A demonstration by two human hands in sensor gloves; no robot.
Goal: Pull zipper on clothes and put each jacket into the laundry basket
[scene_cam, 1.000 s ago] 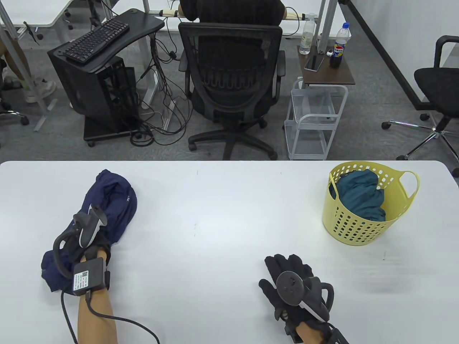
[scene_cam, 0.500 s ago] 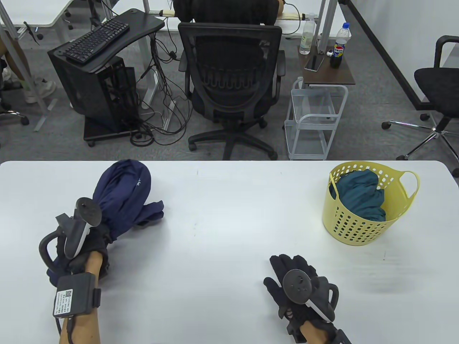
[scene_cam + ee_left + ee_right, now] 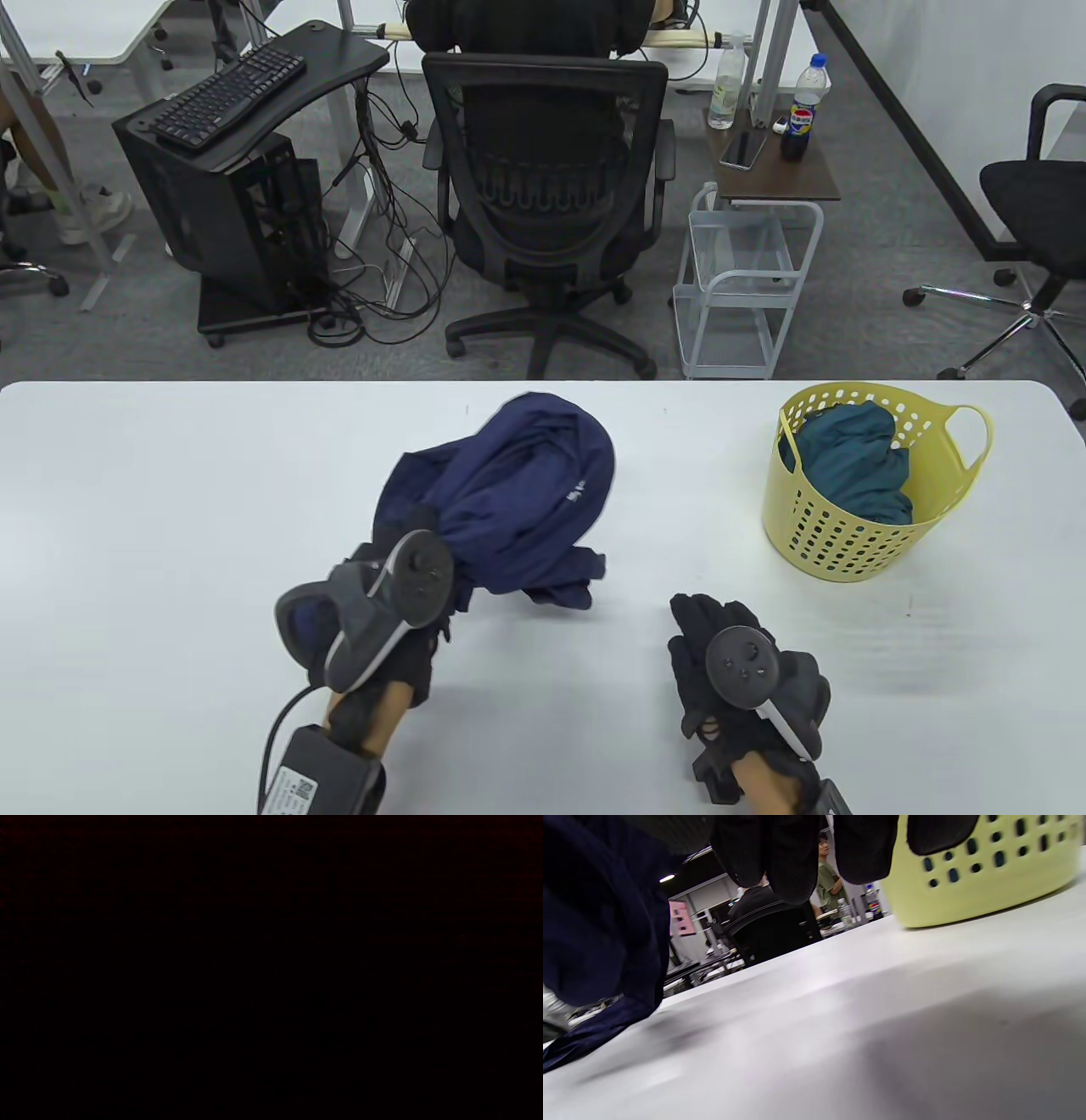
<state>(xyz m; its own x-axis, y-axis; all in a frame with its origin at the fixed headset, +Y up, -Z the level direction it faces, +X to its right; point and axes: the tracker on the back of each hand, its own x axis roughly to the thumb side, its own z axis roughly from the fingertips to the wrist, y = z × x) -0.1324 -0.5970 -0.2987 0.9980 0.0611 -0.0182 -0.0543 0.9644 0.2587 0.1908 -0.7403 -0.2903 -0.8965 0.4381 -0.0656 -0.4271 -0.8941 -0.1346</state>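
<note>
A bunched navy jacket (image 3: 530,497) hangs lifted over the middle of the white table (image 3: 170,509), its lower folds trailing to the surface. My left hand (image 3: 407,552) grips it from below at its left side, fingers buried in the cloth. The left wrist view is fully dark. My right hand (image 3: 708,632) rests flat on the table to the right of the jacket, holding nothing; its fingers (image 3: 793,861) hang in from the top of the right wrist view, with the navy jacket (image 3: 598,929) on the left. A yellow laundry basket (image 3: 857,535) (image 3: 984,878) stands at the right, with a teal jacket (image 3: 853,458) inside.
An office chair (image 3: 547,195) with a seated person stands just beyond the table's far edge. A small white cart (image 3: 747,280) with bottles and a phone on its top stands behind the basket. A black stand carrying a keyboard (image 3: 229,93) is at far left.
My left hand has carried the navy jacket from the table's left side to its middle, lifting it. My right hand has slid slightly right on the table.
</note>
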